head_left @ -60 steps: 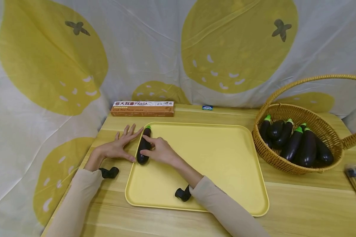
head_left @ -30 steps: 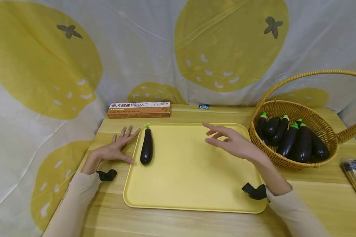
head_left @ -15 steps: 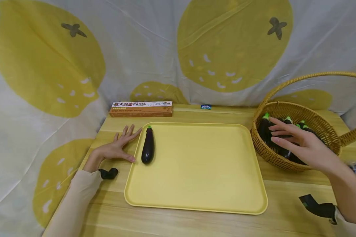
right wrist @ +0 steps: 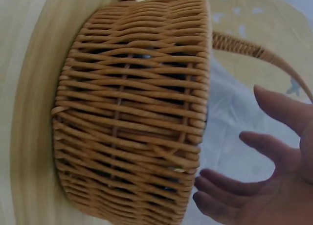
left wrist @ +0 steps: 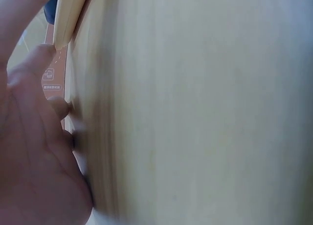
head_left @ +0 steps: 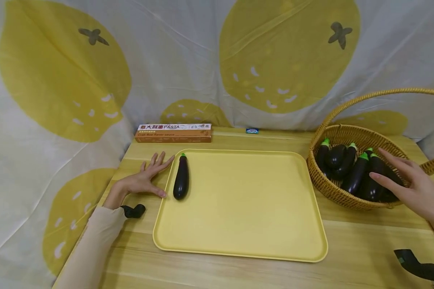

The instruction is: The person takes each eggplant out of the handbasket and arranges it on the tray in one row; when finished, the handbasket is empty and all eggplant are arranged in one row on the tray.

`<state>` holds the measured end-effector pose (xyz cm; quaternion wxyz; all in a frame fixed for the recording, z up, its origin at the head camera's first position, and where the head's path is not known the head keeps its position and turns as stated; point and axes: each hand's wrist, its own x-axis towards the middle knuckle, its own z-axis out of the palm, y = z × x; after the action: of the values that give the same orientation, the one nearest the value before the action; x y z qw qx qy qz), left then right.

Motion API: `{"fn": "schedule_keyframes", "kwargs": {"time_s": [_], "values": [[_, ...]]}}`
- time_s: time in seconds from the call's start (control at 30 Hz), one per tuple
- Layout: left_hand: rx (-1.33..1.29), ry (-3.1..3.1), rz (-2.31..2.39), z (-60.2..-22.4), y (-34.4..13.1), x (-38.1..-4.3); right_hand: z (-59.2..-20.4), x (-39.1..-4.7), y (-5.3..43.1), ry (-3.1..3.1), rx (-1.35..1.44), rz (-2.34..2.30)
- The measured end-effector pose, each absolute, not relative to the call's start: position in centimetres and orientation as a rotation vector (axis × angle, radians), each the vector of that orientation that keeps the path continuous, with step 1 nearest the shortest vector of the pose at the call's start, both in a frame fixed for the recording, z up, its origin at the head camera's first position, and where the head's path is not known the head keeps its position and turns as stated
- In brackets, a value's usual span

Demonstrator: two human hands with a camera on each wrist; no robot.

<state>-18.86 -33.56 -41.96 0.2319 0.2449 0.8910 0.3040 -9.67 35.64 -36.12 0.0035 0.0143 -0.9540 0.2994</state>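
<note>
My left hand (head_left: 142,181) rests spread on the table, its thumb and forefinger touching the left rim of the yellow tray (head_left: 246,208). Just inside that rim lies one dark eggplant (head_left: 181,178), its green tip pointing to the back. Over the right side of the wicker basket (head_left: 341,198) hovers my right hand (head_left: 416,186), fingers extended and apart, holding nothing. Several eggplants (head_left: 354,176) with green tips fill the basket below it, some partly covered by the hand. The right wrist view shows the woven basket wall (right wrist: 132,112) beside the loosely spread fingers.
Behind the tray lies a pasta box (head_left: 173,133), with a small blue packet (head_left: 252,131) to its right. The basket's tall handle (head_left: 383,93) arches over it near the right hand. A lemon-print curtain (head_left: 188,60) hangs behind the table.
My right hand has let go of the eggplant at the tray's left side and swung right to above the basket. My left hand has stayed at the tray rim.
</note>
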Motion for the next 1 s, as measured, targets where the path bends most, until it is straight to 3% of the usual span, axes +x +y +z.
{"fn": "schedule_keyframes", "kwargs": {"time_s": [0.7, 1.0], "values": [[0.690, 2.467, 0.837, -42.0, -33.4, -18.7, -36.3, -9.6, 36.9, -3.173, -0.183, 0.519], [0.680, 2.458, 0.837, -41.9, -33.5, -18.7, -37.2, -9.9, 37.1, -3.224, -0.209, 0.613]]}}
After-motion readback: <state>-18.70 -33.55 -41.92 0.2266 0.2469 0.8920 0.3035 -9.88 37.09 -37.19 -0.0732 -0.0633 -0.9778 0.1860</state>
